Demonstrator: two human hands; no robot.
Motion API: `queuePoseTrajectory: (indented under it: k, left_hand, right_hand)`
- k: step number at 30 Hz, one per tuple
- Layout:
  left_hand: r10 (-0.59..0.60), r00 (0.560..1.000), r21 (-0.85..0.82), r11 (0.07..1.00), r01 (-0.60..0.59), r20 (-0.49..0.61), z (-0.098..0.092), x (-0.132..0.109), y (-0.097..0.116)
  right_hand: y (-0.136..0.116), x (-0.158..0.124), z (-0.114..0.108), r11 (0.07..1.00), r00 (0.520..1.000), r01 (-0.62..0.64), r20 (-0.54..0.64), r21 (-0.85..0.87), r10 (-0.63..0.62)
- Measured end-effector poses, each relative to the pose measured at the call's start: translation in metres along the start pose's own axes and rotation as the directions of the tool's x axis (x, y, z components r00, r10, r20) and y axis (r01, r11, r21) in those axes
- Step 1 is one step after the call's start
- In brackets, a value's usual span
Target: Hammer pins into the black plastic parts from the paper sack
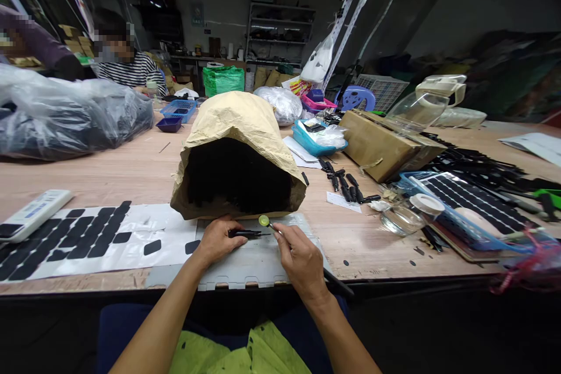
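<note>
My left hand (219, 239) is closed on a slim black part (248, 234) that points to the right. My right hand (300, 254) pinches a small tool with a round yellow-green end (263, 220), close to the black part's tip. Both hands are over a grey board (245, 272) at the table's front edge. Just beyond them a large brown paper bag (239, 117) lies with its dark mouth facing me; its contents are too dark to make out. Left of my left hand is a white sheet (135, 254) with black rounded-square stickers (152, 247).
Several black parts (346, 184) lie right of the bag, near a cardboard box (372, 143). A clear jar (401, 219) and blue basket (464, 219) stand farther right. A white device (37, 213) and big plastic bag (70, 114) are at left. A person in stripes (127, 73) sits across.
</note>
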State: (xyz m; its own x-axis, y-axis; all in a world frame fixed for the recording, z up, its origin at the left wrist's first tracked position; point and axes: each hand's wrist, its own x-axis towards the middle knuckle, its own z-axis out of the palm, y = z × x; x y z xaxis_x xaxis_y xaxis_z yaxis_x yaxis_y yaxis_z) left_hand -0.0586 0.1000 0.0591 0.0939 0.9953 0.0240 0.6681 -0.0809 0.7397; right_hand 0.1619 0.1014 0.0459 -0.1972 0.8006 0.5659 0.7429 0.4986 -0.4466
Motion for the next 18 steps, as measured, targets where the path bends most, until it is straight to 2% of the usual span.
queuePoseTrajectory:
  k: [6,12,14,16,18]
  left_hand:
    - [-0.013,1.0,-0.013,1.0,0.013,0.019,-0.002,-0.002,0.0]
    - [0.073,0.997,-0.022,0.997,-0.073,0.01,-0.002,-0.002,0.0]
    - [0.146,0.989,-0.086,0.985,-0.148,-0.031,-0.003,-0.012,0.01]
    - [0.206,0.978,-0.206,0.956,-0.209,-0.039,0.0,-0.032,0.025]
    - [0.239,0.969,-0.346,0.916,-0.202,0.068,0.009,-0.059,0.039]
  right_hand:
    - [0.036,0.013,0.005,0.965,1.0,-0.001,0.009,-0.263,0.003]
    - [0.042,0.013,0.011,0.963,0.997,-0.026,0.065,-0.267,0.045]
    - [0.041,0.013,0.011,0.963,0.996,-0.038,0.07,-0.266,0.059]
    - [0.041,0.012,0.011,0.962,0.995,-0.041,0.072,-0.271,0.063]
    - [0.042,0.012,0.012,0.96,0.996,-0.037,0.071,-0.276,0.059]
